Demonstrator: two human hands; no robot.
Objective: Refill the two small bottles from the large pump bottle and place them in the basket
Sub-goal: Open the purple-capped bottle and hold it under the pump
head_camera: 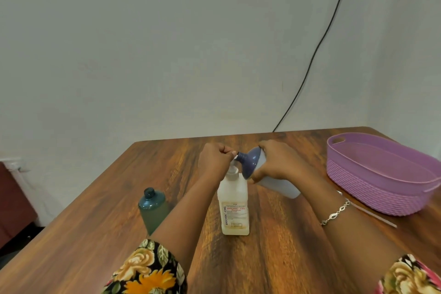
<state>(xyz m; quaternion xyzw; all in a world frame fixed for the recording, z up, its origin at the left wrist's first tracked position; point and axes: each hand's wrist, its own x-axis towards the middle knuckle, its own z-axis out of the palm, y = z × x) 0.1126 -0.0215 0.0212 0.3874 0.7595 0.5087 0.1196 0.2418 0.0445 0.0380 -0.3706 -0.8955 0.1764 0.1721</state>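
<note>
While pump bottle [235, 207] stands: left hand [214, 159] curled on its head.
Right hand [274, 162]: grips tilted small bottle [281, 186] at spout.

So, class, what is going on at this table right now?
A person is refilling a small bottle. The left hand grips the pump head of the large pump bottle, which stands upright on the table. The right hand holds a white bottle with a blue top, tilted so its neck meets the pump's spout. A green bottle stands uncapped to the left. Neither is in the purple basket yet.
</note>
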